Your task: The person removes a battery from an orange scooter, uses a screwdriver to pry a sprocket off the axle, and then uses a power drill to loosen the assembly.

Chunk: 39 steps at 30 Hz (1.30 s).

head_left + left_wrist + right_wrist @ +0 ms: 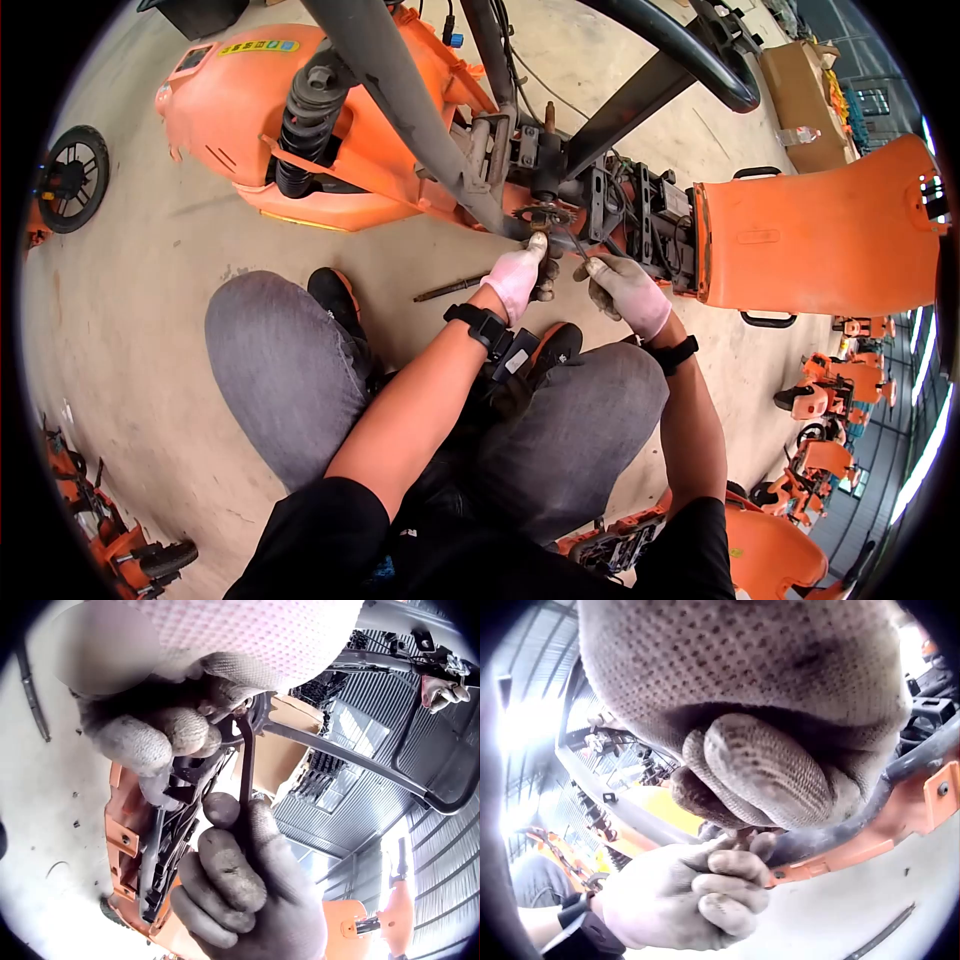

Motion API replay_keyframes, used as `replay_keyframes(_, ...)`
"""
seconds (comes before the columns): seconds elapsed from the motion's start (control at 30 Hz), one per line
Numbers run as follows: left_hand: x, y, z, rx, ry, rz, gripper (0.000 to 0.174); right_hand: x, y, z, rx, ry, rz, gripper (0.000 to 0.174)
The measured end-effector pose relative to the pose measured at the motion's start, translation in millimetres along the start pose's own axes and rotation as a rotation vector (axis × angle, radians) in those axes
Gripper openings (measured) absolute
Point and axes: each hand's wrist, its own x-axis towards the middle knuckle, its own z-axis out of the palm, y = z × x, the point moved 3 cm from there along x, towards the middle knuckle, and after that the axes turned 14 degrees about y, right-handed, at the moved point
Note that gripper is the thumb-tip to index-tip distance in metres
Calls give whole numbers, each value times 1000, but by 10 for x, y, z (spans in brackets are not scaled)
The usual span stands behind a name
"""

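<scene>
Both hands wear dirty pale knit gloves and work close together beneath the orange scooter's frame [430, 170]. My left hand [517, 278] curls its fingers and thumb round a dark metal part just below a toothed disc [543, 213]. Its exact kind is hidden by the glove. Between thumb and fingers, my right hand [625, 290] pinches a slim dark wrench-like bar [248, 761]. The bar's far end reaches up to the metal part beside the left fingertips. In the right wrist view, the left hand [682, 900] sits just under the right hand's curled fingers.
A dark rod [448, 288] lies on the floor left of the hands. The orange seat-like panel [820, 240] extends at right, and a thick black bar [690, 50] crosses overhead. A cardboard box [800, 105] stands behind. More orange scooters [825, 390] line the right side.
</scene>
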Motion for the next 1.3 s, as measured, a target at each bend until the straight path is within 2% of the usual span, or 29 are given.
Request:
replay_keyframes(0.23, 41, 10, 2, 93, 26, 81, 41, -95, -126, 88, 37, -28, -97, 30)
replay_keyframes(0.43, 56, 4, -6, 128, 0, 117, 42, -130, -200, 146, 17, -174, -5, 28)
replay_keyframes(0.5, 35, 15, 6, 150, -1, 125, 43, -94, -205, 216, -107, -226, -58, 29)
replay_keyframes(0.53, 26, 31, 15, 170, 33, 127, 43, -71, -205, 259, -253, -220, -171, 31)
replay_keyframes(0.57, 17, 40, 22, 189, 65, 127, 43, -41, -165, 275, -250, -216, -170, 31)
replay_keyframes(0.7, 95, 1, -16, 207, 27, 149, 42, 68, 16, 302, -416, -162, -145, 34)
replay_keyframes(0.77, 110, -9, -1, 171, 97, 115, 42, 115, 76, 307, -612, -130, -310, 35)
replay_keyframes(0.8, 89, 11, -6, 172, 95, 114, 42, 177, 176, 302, -612, -128, -308, 35)
replay_keyframes(0.87, -3, 40, -33, 67, 46, 43, 46, 286, 371, 278, -936, 45, -493, 32)
replay_keyframes(0.9, 13, 70, -30, 62, 48, 54, 46, 328, 367, 292, -940, 45, -504, 32)
replay_keyframes(0.97, 26, 71, -62, 83, 77, 63, 46, 376, 378, 279, -989, 307, -444, 25)
replay_keyframes(1.0, 1, 60, -84, 85, 84, 57, 46, 426, 366, 206, -988, 394, -479, 19)
replay_keyframes(1.03, -7, 92, -89, 89, 45, 59, 46, 425, 366, 211, -1001, 440, -607, 16)
replay_keyframes(1.1, -62, 122, -112, 90, 13, 56, 46, 412, 321, 196, -1055, 449, -533, 17)
replay_keyframes(1.23, -96, 167, -102, 128, 51, 79, 46, 219, 97, -5, -1013, 419, -585, 21)
replay_keyframes(1.3, -82, 149, -92, 146, 53, 70, 46, 230, 66, -169, -857, 360, -493, 26)
